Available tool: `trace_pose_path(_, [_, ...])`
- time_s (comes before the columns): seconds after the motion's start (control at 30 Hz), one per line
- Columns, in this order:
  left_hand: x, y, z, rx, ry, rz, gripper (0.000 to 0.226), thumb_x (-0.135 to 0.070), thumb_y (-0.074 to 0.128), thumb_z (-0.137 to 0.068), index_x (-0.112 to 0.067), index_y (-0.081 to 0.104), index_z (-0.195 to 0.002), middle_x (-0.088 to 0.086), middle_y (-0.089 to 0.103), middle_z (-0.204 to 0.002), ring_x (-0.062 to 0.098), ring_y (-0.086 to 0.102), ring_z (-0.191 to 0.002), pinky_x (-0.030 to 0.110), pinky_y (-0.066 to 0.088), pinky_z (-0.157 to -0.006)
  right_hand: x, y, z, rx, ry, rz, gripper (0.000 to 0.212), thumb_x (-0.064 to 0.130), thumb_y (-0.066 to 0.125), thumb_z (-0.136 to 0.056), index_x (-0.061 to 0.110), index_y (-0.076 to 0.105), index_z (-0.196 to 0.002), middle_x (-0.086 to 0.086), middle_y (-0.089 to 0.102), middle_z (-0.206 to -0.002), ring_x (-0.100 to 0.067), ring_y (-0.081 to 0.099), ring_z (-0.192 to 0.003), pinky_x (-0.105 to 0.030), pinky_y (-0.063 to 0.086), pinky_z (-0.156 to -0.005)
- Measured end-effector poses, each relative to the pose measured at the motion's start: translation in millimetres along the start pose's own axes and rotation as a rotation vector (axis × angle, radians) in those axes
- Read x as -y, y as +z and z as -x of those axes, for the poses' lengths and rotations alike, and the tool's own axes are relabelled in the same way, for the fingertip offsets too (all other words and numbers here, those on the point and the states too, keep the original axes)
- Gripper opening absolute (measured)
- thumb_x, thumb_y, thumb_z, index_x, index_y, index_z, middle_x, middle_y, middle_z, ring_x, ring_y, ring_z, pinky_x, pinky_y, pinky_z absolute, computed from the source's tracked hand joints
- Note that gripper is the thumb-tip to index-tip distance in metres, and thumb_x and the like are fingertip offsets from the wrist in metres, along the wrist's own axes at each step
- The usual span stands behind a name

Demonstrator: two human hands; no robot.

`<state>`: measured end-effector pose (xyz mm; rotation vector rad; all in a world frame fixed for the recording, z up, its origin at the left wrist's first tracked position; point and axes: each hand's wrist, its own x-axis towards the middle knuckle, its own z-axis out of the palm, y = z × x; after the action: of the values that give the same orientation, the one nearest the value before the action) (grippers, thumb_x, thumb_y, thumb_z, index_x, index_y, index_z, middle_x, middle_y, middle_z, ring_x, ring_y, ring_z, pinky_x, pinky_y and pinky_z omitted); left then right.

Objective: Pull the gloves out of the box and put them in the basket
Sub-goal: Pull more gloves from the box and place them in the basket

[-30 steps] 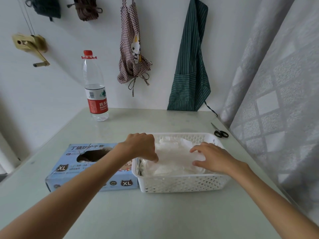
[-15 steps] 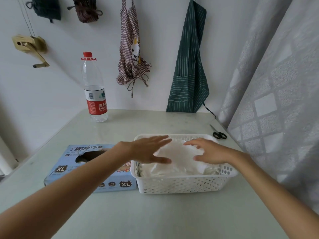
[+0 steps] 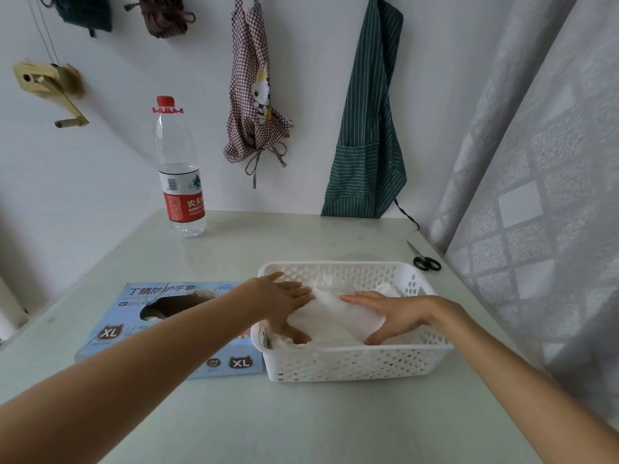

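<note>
Pressing flat, fingers straight: L hand (image 3: 281, 298) & R hand (image 3: 393, 313) on white gloves (image 3: 335, 316) in basket (image 3: 355, 361); glove box (image 3: 160, 316) adj. left.

Both bare forearms reach in from the near edge. The left hand (image 3: 279, 301) and right hand (image 3: 390, 313) lie flat, fingers straight, fingertips pointing toward each other, nearly touching.

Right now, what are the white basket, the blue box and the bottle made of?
The white basket looks like matte moulded plastic, its stiff walls punched with rows of holes. The blue box seems to be printed cardboard, with folded edges and a torn oval opening. The bottle is probably clear, shiny plastic, see-through, with a red cap.
</note>
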<state>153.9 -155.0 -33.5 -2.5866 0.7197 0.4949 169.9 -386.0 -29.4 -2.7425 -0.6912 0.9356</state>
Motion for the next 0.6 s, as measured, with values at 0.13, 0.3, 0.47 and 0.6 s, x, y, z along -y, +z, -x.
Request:
trace_pose_path(0.13, [7, -17, 23, -0.258, 0.048, 0.353, 0.088, -0.059, 0.069, -0.074, -0.03, 0.027, -0.146, -0.009, 0.027, -0.152, 0.013, 0.021, -0.139, 0.033, 0.018, -0.112, -13, -5, 13, -0.277, -0.082, -0.169, 0.07, 0.028, 0.074, -0.081, 0.045, 0.038, -0.138, 0.013, 0.027, -0.151, -0.01, 0.025, -0.14, -0.035, 0.025, -0.115])
trace_pose_path(0.3, [13, -22, 52, -0.313, 0.079, 0.452, 0.045, -0.037, 0.074, -0.078, -0.036, 0.054, -0.118, -0.018, 0.046, -0.105, -0.001, 0.041, -0.093, 0.019, 0.033, -0.078, -25, -6, 33, -0.457, -0.009, 0.021, 0.046, 0.018, 0.072, -0.082, 0.036, 0.057, -0.121, 0.007, 0.049, -0.12, -0.006, 0.046, -0.109, -0.023, 0.041, -0.092])
trace_pose_path(0.47, [7, -13, 51, -0.129, 0.055, 0.223, 0.031, -0.045, 0.057, -0.09, -0.033, 0.061, -0.119, -0.011, 0.06, -0.121, 0.009, 0.056, -0.107, 0.027, 0.044, -0.089, -23, 4, 31, -0.371, 0.123, 0.115, 0.047, 0.023, 0.07, -0.083, 0.027, 0.055, -0.127, 0.003, 0.047, -0.116, -0.016, 0.049, -0.117, -0.024, 0.04, -0.092])
trace_pose_path(0.6, [5, -22, 54, -0.055, 0.012, 0.259, 0.038, -0.052, 0.055, -0.088, -0.033, 0.062, -0.119, -0.011, 0.061, -0.124, 0.013, 0.057, -0.113, 0.033, 0.044, -0.096, -16, 4, 33, -0.339, 0.169, 0.201, 0.046, 0.024, 0.065, -0.086, 0.026, 0.052, -0.131, 0.001, 0.044, -0.136, -0.018, 0.046, -0.122, -0.028, 0.04, -0.098])
